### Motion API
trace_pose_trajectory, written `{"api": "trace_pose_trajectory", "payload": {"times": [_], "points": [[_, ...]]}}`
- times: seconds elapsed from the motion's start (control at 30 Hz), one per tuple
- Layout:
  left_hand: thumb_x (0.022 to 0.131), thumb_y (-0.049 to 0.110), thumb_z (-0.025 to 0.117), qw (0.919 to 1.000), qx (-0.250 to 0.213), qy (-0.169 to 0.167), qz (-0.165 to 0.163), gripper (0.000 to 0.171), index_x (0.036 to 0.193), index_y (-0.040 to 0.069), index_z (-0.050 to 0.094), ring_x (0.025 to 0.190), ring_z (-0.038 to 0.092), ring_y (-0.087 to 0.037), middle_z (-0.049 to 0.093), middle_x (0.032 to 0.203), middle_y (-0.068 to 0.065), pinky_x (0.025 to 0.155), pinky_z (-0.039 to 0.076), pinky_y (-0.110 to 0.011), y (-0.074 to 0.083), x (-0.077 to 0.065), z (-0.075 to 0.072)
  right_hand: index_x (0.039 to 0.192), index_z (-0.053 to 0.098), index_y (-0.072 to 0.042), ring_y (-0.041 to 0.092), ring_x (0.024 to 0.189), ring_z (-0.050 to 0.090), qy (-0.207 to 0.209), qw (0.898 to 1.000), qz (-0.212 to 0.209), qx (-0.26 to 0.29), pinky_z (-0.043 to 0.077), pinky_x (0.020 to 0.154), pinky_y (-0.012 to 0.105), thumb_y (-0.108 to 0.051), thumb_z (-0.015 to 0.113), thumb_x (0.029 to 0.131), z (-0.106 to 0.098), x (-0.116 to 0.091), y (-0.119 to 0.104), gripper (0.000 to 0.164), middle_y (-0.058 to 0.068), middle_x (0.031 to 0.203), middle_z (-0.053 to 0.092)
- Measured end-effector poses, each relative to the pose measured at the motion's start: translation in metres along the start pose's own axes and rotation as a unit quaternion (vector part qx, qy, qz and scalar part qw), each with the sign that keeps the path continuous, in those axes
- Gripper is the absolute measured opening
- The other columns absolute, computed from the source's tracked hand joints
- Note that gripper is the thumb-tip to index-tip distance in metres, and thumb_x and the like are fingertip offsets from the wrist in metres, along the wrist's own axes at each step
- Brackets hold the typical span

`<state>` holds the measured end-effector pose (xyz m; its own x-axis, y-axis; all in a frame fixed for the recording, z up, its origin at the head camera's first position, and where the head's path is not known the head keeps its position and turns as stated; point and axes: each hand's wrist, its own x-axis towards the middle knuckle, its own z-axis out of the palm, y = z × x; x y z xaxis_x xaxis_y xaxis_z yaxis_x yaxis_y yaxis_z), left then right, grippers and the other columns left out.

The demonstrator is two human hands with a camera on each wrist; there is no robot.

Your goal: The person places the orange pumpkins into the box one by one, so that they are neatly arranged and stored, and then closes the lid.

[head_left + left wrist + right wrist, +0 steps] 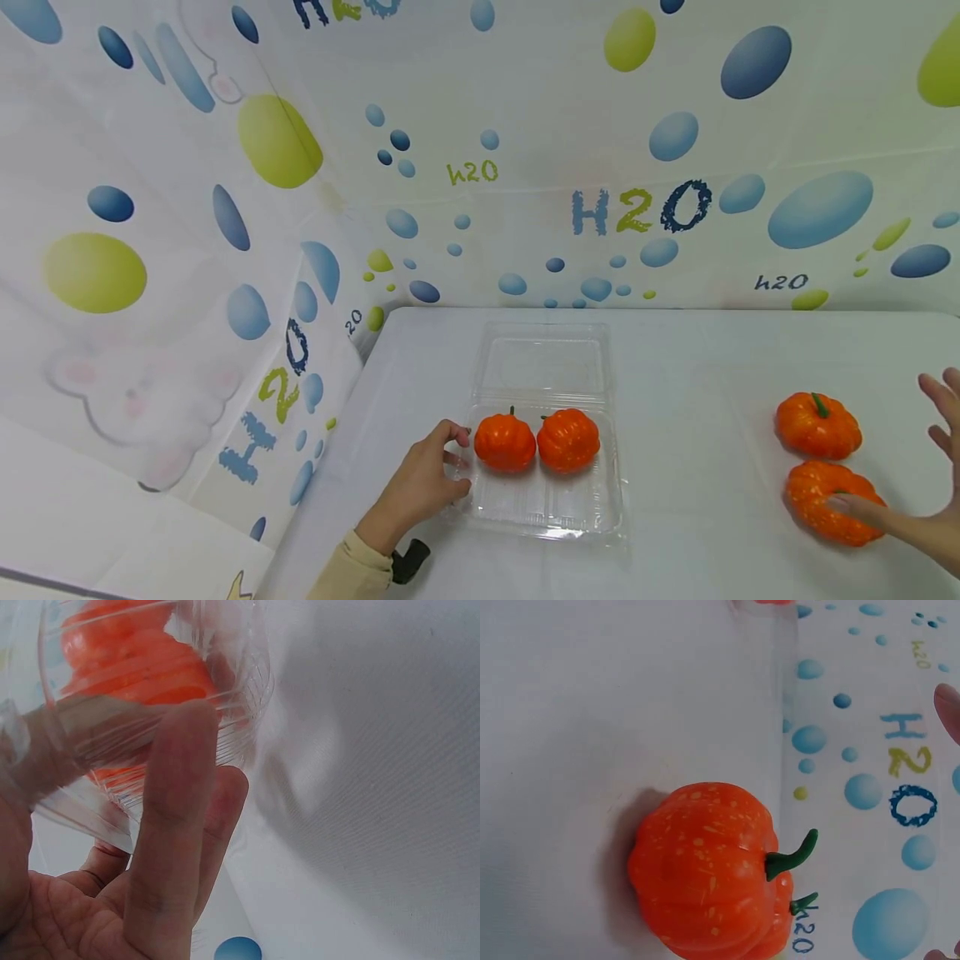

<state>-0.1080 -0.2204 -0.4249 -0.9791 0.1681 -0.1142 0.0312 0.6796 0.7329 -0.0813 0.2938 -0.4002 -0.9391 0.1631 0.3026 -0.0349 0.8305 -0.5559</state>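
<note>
A clear plastic clamshell container (545,508) lies with its lid folded back, and my left hand (423,477) holds its left side with bent fingers. In the left wrist view, the fingers (176,817) are at the ribbed plastic wall. Two small orange pumpkins, a left one (505,444) and a right one (568,442), sit side by side inside it. At the right, my right hand (926,492) is spread beside two more pumpkins, a far one (817,427) and a near one (834,502). Its thumb overlaps the near pumpkin in the head view.
The white table (697,433) ends at a back wall sheet (540,100) printed with blue and green dots. A similar sheet hangs along the left side. The container's transparent lid (545,362) lies flat toward the back of the table.
</note>
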Motion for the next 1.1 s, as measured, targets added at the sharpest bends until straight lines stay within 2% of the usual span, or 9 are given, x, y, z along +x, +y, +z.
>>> {"api": "trace_pose_trajectory", "payload": {"times": [0.23,0.37,0.47,0.63,0.83,1.1], "points": [[0.079,-0.003,0.078,1.0000,-0.004,-0.002,-0.003,0.045,0.112,0.009,0.049,0.105,0.063,-0.032,0.055,0.141,-0.017,0.063,0.057,-0.027,0.001,0.000,0.000,0.158,-0.003,0.002,0.057,0.143,0.008,-0.043,0.999,-0.012,-0.002,0.014,0.104,0.074,-0.019,0.101,0.055,0.014,-0.002,0.023,0.148,0.030,0.163,-0.009],[0.079,-0.003,0.078,1.0000,-0.003,-0.002,-0.005,0.045,0.113,0.008,0.049,0.105,0.063,-0.031,0.055,0.141,-0.016,0.062,0.057,-0.027,0.001,-0.001,0.000,0.159,-0.003,0.001,0.062,0.135,0.016,-0.069,0.997,-0.011,-0.010,0.019,0.099,0.077,-0.026,0.101,0.055,0.024,-0.005,0.038,0.149,0.035,0.161,-0.006],[0.079,-0.003,0.078,1.0000,-0.003,-0.001,-0.004,0.045,0.113,0.008,0.049,0.105,0.063,-0.031,0.055,0.141,-0.016,0.062,0.056,-0.027,0.000,-0.001,0.000,0.159,-0.001,0.002,0.064,0.128,0.023,-0.085,0.996,-0.001,-0.018,0.026,0.091,0.079,-0.031,0.101,0.055,0.029,-0.008,0.045,0.148,0.038,0.159,-0.002],[0.079,-0.003,0.077,1.0000,-0.006,0.000,-0.001,0.045,0.112,0.009,0.049,0.104,0.063,-0.030,0.055,0.140,-0.016,0.061,0.056,-0.027,0.000,0.000,0.000,0.156,0.001,0.006,0.062,0.119,0.028,-0.111,0.993,0.038,-0.018,0.035,0.082,0.078,-0.035,0.099,0.058,0.038,-0.017,0.051,0.144,0.043,0.153,0.003],[0.079,-0.004,0.077,1.0000,-0.007,-0.001,0.002,0.045,0.112,0.008,0.049,0.104,0.064,-0.031,0.055,0.141,-0.016,0.061,0.056,-0.026,0.001,0.000,0.000,0.154,0.005,0.011,0.062,0.113,0.030,-0.133,0.988,0.077,-0.024,0.038,0.081,0.077,-0.038,0.099,0.059,0.044,-0.030,0.054,0.142,0.046,0.144,0.010],[0.079,-0.004,0.077,1.0000,-0.008,-0.001,0.000,0.046,0.113,0.006,0.049,0.104,0.063,-0.031,0.055,0.141,-0.016,0.061,0.056,-0.026,0.001,0.000,0.000,0.153,0.008,0.012,0.062,0.111,0.029,-0.138,0.985,0.096,-0.028,0.041,0.082,0.074,-0.040,0.098,0.060,0.053,-0.042,0.061,0.139,0.045,0.137,0.014]]}}
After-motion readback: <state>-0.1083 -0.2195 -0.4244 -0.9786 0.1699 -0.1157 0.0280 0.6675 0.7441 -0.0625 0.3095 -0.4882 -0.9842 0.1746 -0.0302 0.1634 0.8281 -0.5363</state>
